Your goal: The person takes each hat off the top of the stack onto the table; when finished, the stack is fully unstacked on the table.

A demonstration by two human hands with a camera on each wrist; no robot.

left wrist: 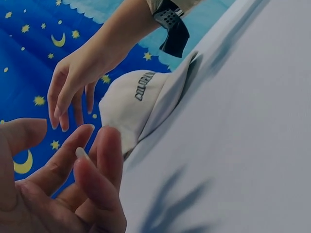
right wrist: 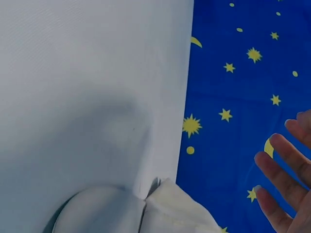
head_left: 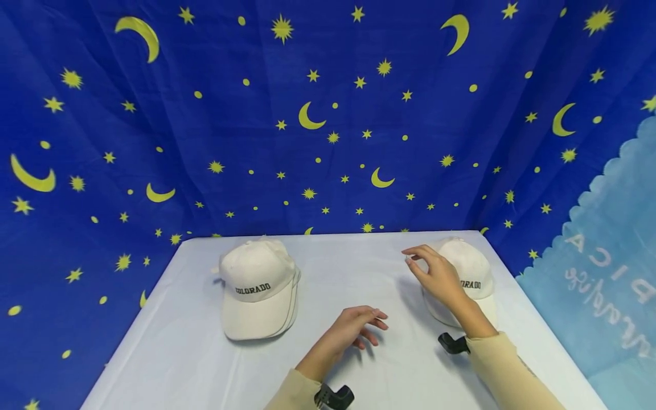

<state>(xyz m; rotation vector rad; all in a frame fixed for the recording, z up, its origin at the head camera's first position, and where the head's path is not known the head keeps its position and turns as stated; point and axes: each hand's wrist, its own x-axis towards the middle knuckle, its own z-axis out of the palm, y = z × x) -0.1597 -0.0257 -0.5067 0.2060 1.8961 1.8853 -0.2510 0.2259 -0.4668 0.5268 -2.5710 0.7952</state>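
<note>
On the table's left side sits a stack of white baseball caps (head_left: 258,273) lettered COLORADO, several brim edges showing at its right. A matching white cap (head_left: 474,267) lies at the right, its lettering also visible in the left wrist view. My right hand (head_left: 438,276) hovers just left of and over this cap, covering part of it, with fingers loosely bent and nothing in them. Over the middle of the table hangs my left hand (head_left: 356,327), relaxed and holding nothing. In the right wrist view, spread fingers (right wrist: 282,182) show beside the cap.
A white cloth covers the table (head_left: 353,273). Behind it hangs a blue curtain (head_left: 230,125) with yellow moons and stars. Light blue fabric with lettering (head_left: 605,256) hangs at the right. Each wrist wears a black camera mount (head_left: 335,397).
</note>
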